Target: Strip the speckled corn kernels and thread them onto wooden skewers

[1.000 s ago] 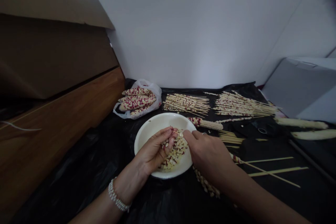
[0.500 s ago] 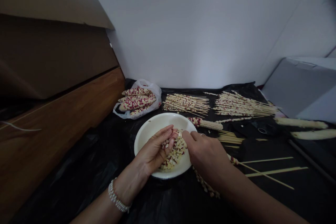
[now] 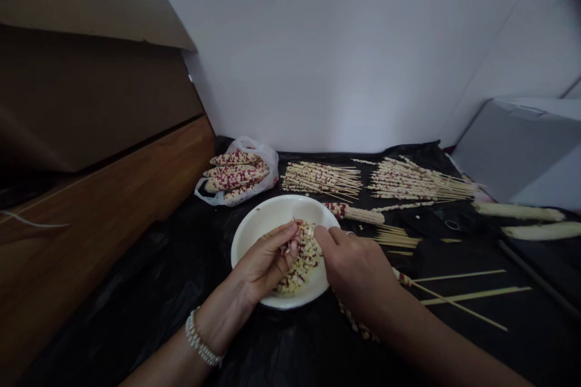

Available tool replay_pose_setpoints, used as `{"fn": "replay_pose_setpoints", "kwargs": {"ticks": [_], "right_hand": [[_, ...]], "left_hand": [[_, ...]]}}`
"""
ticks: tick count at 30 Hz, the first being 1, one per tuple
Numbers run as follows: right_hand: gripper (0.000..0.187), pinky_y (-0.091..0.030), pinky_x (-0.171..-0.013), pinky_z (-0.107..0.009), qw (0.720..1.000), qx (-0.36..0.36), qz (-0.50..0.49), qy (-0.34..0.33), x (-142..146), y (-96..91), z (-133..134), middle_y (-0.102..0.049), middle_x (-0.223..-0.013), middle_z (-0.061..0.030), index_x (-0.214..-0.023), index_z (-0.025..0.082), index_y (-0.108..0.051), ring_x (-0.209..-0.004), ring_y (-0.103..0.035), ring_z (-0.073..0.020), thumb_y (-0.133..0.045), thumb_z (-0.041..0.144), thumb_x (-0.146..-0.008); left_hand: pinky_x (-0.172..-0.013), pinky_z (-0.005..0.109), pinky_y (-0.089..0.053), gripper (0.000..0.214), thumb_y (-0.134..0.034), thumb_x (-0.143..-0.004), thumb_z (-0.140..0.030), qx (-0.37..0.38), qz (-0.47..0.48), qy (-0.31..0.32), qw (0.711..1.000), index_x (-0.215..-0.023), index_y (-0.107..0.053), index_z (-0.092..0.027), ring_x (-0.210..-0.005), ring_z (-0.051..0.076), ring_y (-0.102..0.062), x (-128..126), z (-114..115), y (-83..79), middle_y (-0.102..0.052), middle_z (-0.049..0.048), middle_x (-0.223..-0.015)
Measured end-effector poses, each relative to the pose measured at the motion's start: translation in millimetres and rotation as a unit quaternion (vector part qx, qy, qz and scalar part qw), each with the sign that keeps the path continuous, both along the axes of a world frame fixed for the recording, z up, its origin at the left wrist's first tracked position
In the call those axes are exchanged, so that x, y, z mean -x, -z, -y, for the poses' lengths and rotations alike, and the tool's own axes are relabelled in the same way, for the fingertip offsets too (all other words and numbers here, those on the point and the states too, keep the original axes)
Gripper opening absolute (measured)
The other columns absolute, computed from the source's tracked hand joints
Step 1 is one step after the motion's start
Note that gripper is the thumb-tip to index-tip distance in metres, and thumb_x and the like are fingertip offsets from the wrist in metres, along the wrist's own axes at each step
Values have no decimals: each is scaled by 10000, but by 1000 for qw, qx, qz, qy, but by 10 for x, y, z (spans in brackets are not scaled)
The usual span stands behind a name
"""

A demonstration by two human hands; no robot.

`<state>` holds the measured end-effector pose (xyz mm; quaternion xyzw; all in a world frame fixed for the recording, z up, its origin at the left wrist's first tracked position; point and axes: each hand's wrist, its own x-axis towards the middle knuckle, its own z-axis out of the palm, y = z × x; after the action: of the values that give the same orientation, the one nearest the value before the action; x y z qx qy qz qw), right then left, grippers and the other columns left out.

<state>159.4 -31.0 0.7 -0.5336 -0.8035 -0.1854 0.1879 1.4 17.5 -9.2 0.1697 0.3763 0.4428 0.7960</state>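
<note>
Head view: a left hand [image 3: 265, 263], fingers curled narrow, pinches corn kernels [image 3: 303, 263] over a white bowl [image 3: 254, 217] mid-worktop [image 3: 136, 308]. A right hand [image 3: 356, 269], thumb and fingers nearly closed, touches the heap; whether it holds any, I cannot tell. A skewered corn cob [image 3: 358, 323] lies beneath its wrist.

No words, labels, brands, numbers or signs can be read on anything in this view.
</note>
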Motion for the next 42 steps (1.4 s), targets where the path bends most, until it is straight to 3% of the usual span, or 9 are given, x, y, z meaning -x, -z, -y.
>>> {"fn": "replay_pose_setpoints", "kwargs": {"ticks": [7, 16, 20, 23, 27, 31, 35, 37, 42], "right_hand": [[155, -180, -446, -283, 1000, -17, -12, -6, 12, 3, 9, -559, -640, -22, -823, 172, -529, -472, -507, -142, -424, 65, -784], [143, -209, -464, -276, 999, 39, -32, -5, 37, 2, 20, -597, -688, -25, -819, 172, -534, -515, -535, -129, -435, 71, -798], [141, -242, -473, -276, 997, 75, -33, 2, 41, -14, 11, -611, -720, -27, -856, 171, -550, -558, -558, -140, -442, 86, -825], [182, -297, -496, -267, 996, 83, -36, -8, 33, -50, 11, -634, -784, -39, -967, 154, -569, -610, -577, -138, -418, 116, -873], [353, -351, -517, -276, 999, 30, -24, -2, -15, -88, 8, -669, -889, -102, -1225, 91, -500, -634, -601, -157, -403, 229, -914], [449, -287, -452, -269, 998, 45, -1, 43, -122, -125, 10, -686, -832, -96, -1277, 94, -470, -578, -600, -166, -474, 259, -859], [296, -209, -448, -271, 984, 165, 9, 59, -250, -247, 41, -669, -699, -41, -1088, 171, -583, -570, -597, -184, -534, 312, -833], [227, -204, -464, -280, 978, 202, -1, 44, -293, -333, 74, -656, -669, -35, -962, 198, -607, -591, -599, -192, -479, 361, -871], [354, -190, -473, -296, 976, 216, -33, 9, -304, -463, 166, -620, -593, -14, -690, 222, -573, -508, -539, -145, -344, 340, -933]], "left_hand": [[-573, 122, -528, 149, -590, -811, -20, -5, 1, 13, 1000, -929, -676, -51, -643, 75, -634, -1, -1, -21, -668, 70, -759], [-579, 119, -516, 80, -628, -773, -10, -3, -30, 44, 999, -772, -676, -75, -601, 69, -628, -40, 50, -42, -665, 52, -706], [-589, 126, -518, 78, -626, -779, -20, 7, -16, 43, 999, -792, -677, -78, -632, 78, -636, -52, 61, -32, -664, 55, -730], [-570, 130, -514, 97, -599, -799, -23, 11, -4, 24, 1000, -832, -674, -75, -630, 81, -628, -37, 44, -75, -657, 58, -735], [-546, 142, -520, 120, -572, -817, -32, 10, 4, -31, 999, -880, -665, -74, -623, 92, -626, 28, -21, -177, -647, 61, -729], [-563, 164, -542, 131, -536, -835, -36, 11, 25, -92, 995, -863, -649, -96, -627, 103, -631, 126, -127, -229, -637, 57, -723], [-544, 156, -536, 128, -506, -861, -66, 35, 45, -119, 991, -869, -624, -112, -598, 86, -610, 207, -211, -199, -622, 44, -716], [-527, 144, -523, 112, -514, -862, -77, 40, 50, -116, 991, -875, -619, -115, -582, 74, -595, 221, -225, -179, -621, 35, -711], [-563, 119, -506, 108, -537, -862, -84, 24, 43, -105, 993, -931, -618, -106, -590, 55, -587, 191, -191, -161, -630, 27, -742]]}}
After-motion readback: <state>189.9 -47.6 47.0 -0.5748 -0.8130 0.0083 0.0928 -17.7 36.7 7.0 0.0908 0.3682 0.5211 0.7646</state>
